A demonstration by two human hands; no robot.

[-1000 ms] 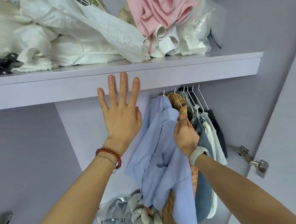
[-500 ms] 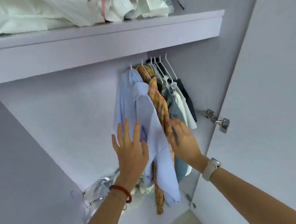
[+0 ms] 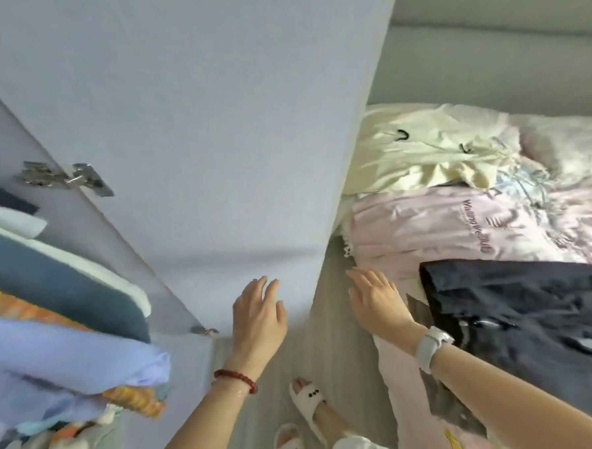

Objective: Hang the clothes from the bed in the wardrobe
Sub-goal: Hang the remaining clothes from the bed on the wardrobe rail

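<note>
Wardrobe door stands open between hung shirts and bed clothes. Left hand and right hand hover, fingers relaxed, holding nothing.

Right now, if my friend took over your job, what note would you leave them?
Left hand: open, holding nothing, in front of the lilac wardrobe door.
Right hand: open, holding nothing, near the bed's edge.
Done: light blue shirt hangs in the wardrobe beside the other clothes.
Left: dark navy garment, pale pink printed garment and cream yellow garment lie on the bed. Probably take the navy one next; it is nearest.
</note>
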